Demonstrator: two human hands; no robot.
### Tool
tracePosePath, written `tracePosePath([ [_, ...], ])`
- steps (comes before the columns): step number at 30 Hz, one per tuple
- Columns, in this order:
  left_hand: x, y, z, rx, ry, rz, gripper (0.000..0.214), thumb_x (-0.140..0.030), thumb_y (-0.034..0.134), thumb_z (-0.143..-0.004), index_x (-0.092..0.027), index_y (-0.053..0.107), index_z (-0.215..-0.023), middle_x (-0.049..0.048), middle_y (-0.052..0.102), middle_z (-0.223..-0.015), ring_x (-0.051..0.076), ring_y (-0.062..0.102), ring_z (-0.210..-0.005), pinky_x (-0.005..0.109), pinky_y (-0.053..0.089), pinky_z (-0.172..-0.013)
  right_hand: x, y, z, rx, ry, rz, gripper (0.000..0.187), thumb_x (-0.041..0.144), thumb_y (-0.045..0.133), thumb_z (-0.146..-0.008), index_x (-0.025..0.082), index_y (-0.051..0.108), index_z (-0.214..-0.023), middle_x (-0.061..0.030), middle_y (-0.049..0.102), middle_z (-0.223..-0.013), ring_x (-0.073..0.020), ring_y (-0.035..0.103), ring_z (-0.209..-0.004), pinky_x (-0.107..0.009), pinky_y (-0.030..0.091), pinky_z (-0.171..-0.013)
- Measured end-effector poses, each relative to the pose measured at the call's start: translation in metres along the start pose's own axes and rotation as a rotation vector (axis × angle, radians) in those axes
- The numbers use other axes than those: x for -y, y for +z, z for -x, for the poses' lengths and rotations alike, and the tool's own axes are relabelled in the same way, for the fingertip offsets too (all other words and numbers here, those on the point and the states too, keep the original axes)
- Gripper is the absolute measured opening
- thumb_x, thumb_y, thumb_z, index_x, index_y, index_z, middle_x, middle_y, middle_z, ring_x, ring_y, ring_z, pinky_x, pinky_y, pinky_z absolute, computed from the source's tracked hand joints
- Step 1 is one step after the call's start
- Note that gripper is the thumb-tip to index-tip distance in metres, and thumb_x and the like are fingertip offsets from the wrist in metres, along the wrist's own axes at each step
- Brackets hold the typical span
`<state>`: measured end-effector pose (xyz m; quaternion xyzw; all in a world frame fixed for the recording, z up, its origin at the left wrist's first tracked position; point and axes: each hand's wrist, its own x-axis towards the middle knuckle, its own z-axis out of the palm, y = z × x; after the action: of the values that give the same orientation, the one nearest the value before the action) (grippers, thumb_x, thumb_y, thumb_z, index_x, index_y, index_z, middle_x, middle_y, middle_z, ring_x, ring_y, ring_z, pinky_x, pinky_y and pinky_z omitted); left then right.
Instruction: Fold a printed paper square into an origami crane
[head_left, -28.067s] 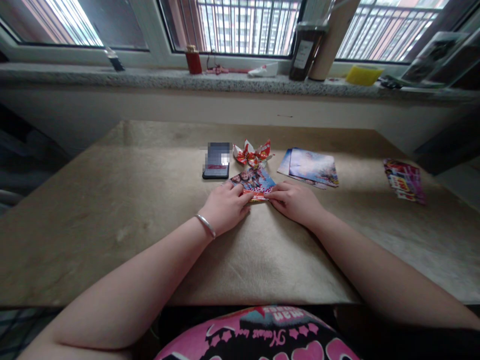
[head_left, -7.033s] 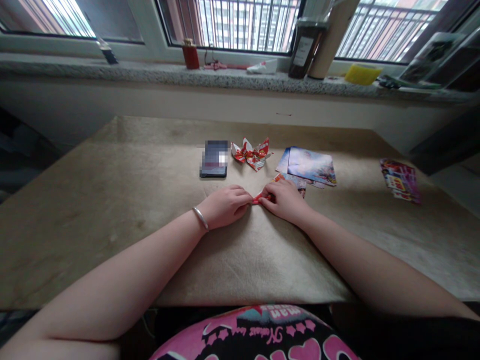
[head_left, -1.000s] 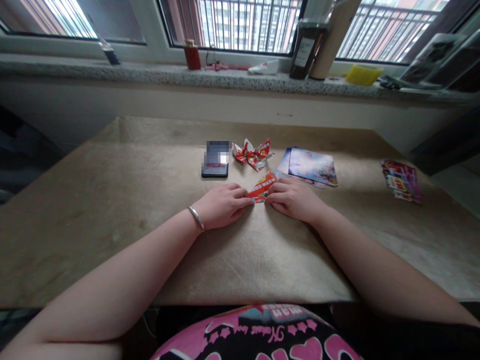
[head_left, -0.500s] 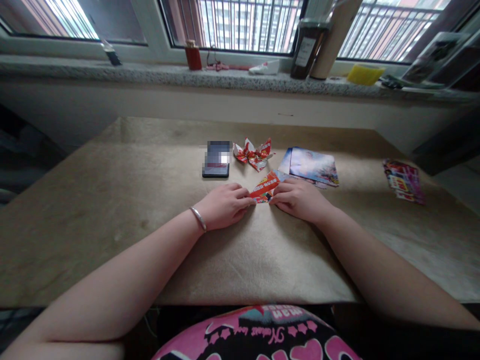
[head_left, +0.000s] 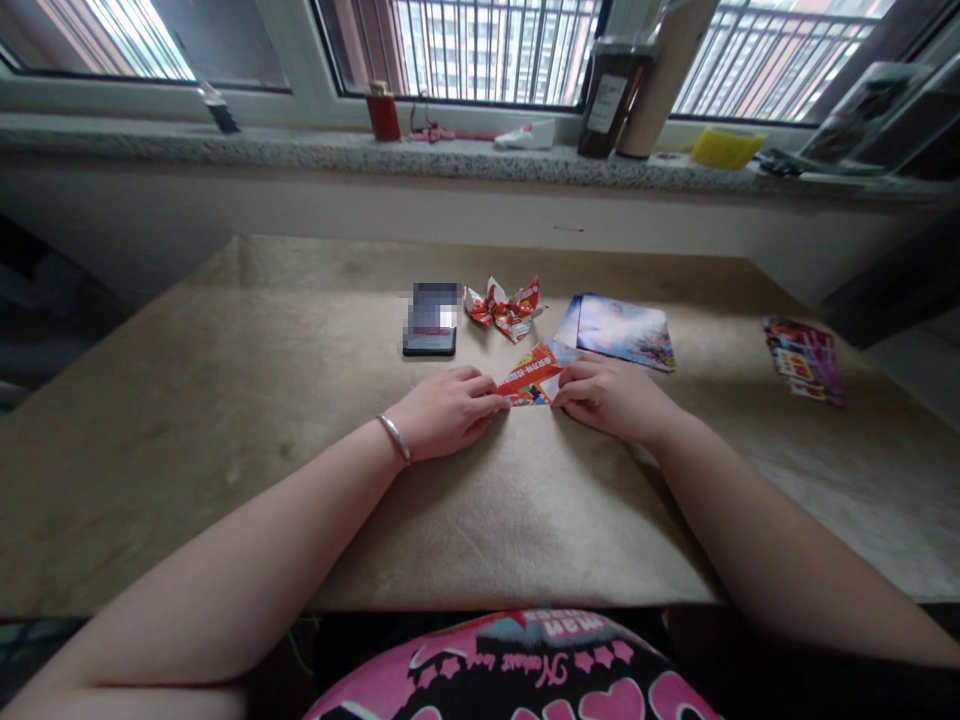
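A folded piece of printed paper [head_left: 531,376], red and white with a slanted upper edge, lies on the table between my hands. My left hand [head_left: 454,410] pinches its left corner, the fingers pressed together. At the paper's lower right corner, my right hand [head_left: 611,396] has thumb and fingers closed on the edge. Just beyond the paper sits a folded paper flower [head_left: 506,308] in red and white. Behind my right hand lie glossy picture sheets [head_left: 626,328], partly overlapping.
A dark phone [head_left: 430,320] lies left of the flower. Toward the right edge of the table [head_left: 187,450] is a fanned pile of colourful printed papers [head_left: 806,360]. Bottles and small items stand on the stone windowsill [head_left: 300,148] behind.
My right hand has slid slightly to the right along the paper's lower edge, baring more of the paper. My left hand stays at the left corner.
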<state>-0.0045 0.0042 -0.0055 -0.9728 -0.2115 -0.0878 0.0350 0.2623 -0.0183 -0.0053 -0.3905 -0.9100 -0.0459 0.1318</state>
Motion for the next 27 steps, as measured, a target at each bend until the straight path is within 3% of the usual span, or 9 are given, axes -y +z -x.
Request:
tracePosePath([
  [10,0.004,-0.001,0.001,-0.018,0.002,-0.011,0.028,-0.019,0.047,-0.086,-0.021,0.064,-0.108,0.0064,0.064,-0.099,0.017,0.055,-0.088,0.03,0.047,-0.078,-0.006,0.011,-0.002,-0.052,-0.024,-0.028,0.022,0.02,0.051,-0.086,0.024,0.073,-0.083,-0.0048,0.068,-0.09,-0.0178,0.056,-0.087,-0.028,0.043,-0.073],
  [27,0.005,0.001,0.002,-0.023,-0.006,0.031,0.03,-0.016,0.045,-0.086,-0.02,0.064,-0.11,0.0071,0.064,-0.101,0.018,0.054,-0.09,0.031,0.048,-0.079,-0.012,0.001,0.005,0.035,0.097,-0.096,0.02,0.018,0.053,-0.082,0.024,0.072,-0.081,-0.0032,0.067,-0.094,-0.0146,0.061,-0.082,-0.024,0.042,-0.065],
])
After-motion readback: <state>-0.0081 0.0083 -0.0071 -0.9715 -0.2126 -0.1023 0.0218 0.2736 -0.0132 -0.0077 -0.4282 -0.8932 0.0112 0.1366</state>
